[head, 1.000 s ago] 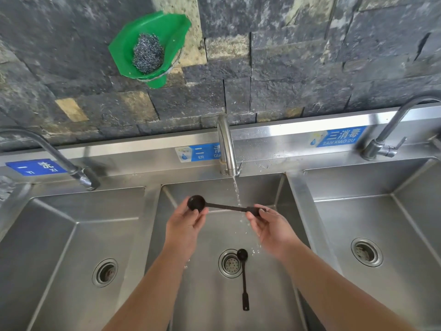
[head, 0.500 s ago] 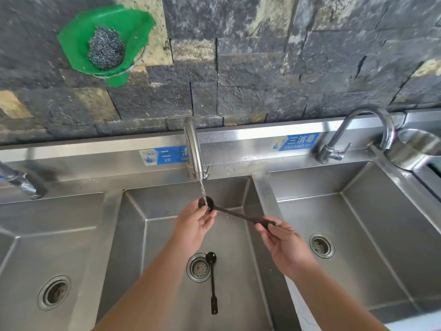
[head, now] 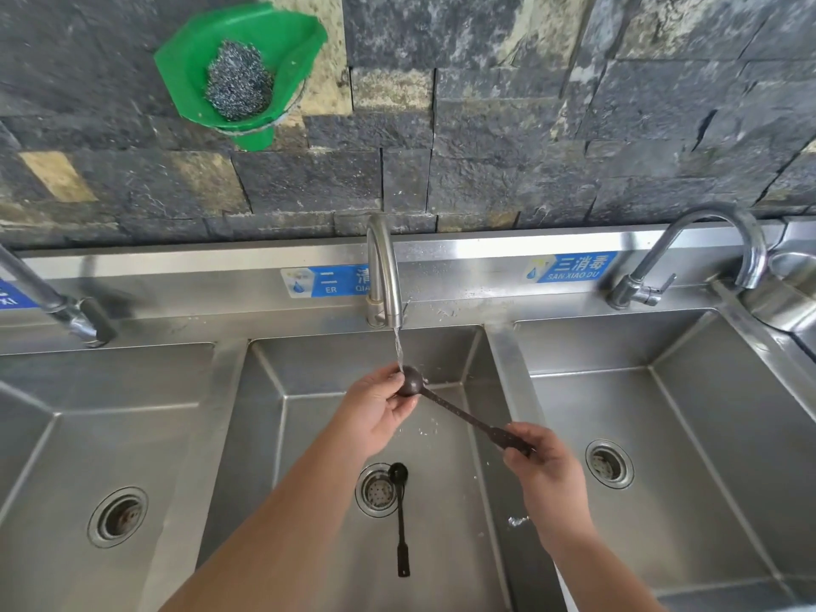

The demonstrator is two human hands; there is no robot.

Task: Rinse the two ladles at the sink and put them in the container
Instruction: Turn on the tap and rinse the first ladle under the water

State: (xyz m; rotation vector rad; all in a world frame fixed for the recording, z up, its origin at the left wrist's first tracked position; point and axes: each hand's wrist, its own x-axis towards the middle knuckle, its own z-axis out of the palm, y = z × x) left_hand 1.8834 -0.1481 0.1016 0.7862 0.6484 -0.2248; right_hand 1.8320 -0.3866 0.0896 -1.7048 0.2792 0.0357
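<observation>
A dark ladle (head: pixel 459 413) is held over the middle sink basin (head: pixel 309 435). Its bowl is turned back-up under the running stream from the middle tap (head: pixel 385 276). My left hand (head: pixel 375 408) cups the bowl with its fingertips. My right hand (head: pixel 541 468) grips the end of the handle, lower and to the right. A second dark ladle (head: pixel 401 519) lies flat on the basin floor, its bowl beside the drain (head: pixel 375 490). A steel container (head: pixel 790 293) shows partly at the right edge, behind the right tap.
Three steel basins sit side by side, each with its own tap (head: pixel 706 258) and drain. A green holder (head: pixel 240 72) with a steel scouring ball hangs on the dark stone wall above. Blue labels run along the sink's back rim.
The ladle's bowl has come under the stream and turned back-up. The handle end and my right hand have dropped lower right. The view has swung sideways and back.
</observation>
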